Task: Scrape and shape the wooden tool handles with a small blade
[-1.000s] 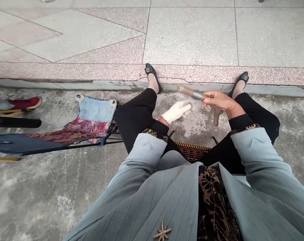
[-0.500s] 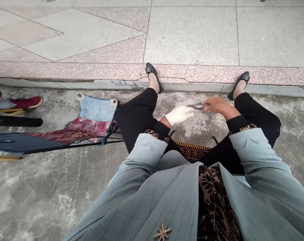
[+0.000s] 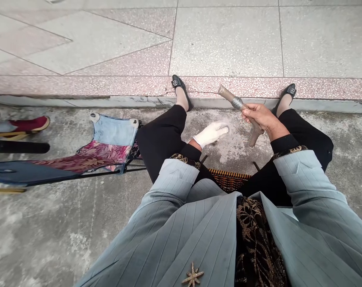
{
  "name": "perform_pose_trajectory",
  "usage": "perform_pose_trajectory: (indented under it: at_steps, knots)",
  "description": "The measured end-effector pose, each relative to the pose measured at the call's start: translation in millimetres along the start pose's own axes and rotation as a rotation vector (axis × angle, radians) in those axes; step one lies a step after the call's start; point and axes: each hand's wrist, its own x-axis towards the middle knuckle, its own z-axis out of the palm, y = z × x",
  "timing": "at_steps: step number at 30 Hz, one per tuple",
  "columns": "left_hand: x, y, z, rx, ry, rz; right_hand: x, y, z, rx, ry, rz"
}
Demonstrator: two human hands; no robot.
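Observation:
I sit on a low woven stool (image 3: 230, 179) with my legs apart over a concrete floor. My right hand (image 3: 257, 116) is bare and wrapped round a brown stick-like tool (image 3: 232, 98) with a metal band, raised and tilted up to the left. My left hand (image 3: 211, 133), in a white glove, rests low on the pale dusty patch of concrete (image 3: 234, 143) between my knees; its fingers lie close together over something I cannot make out.
A raised terrazzo step (image 3: 109, 85) runs across ahead, with my black shoes (image 3: 179, 88) against it. A folding fabric stool (image 3: 79, 153) lies to my left. At the far left edge a red shoe (image 3: 28, 122) shows.
My right hand brought the tool down to the gloved hand half a second ago and has now lifted it back up, tilted higher. The gloved hand stayed in place.

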Motion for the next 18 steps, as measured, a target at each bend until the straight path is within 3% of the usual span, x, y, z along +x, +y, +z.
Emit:
perform_pose_trajectory:
  at_steps: [5,9,11,13,16,18]
  knots:
    - [-1.9,2.7,3.8,0.138,-0.086,-0.039,4.8,7.2,1.2,-0.121,0.108,0.098]
    - [-6.0,14.2,3.6,0.234,-0.055,-0.046,6.1,4.3,2.7,-0.708,0.157,0.194]
    - [-7.2,18.3,0.4,0.264,0.0,-0.043,5.3,3.4,3.7,-0.999,0.027,0.231]
    - [-7.7,20.2,-4.6,0.28,0.059,-0.04,3.3,3.7,3.9,-1.077,-0.22,0.263]
    - [-7.4,20.3,-11.9,0.246,0.14,-0.031,-1.6,2.8,2.7,-0.828,-0.631,0.268]
    - [-6.9,19.6,-13.6,0.221,0.171,-0.027,-5.0,-0.4,1.7,-0.572,-0.755,0.207]
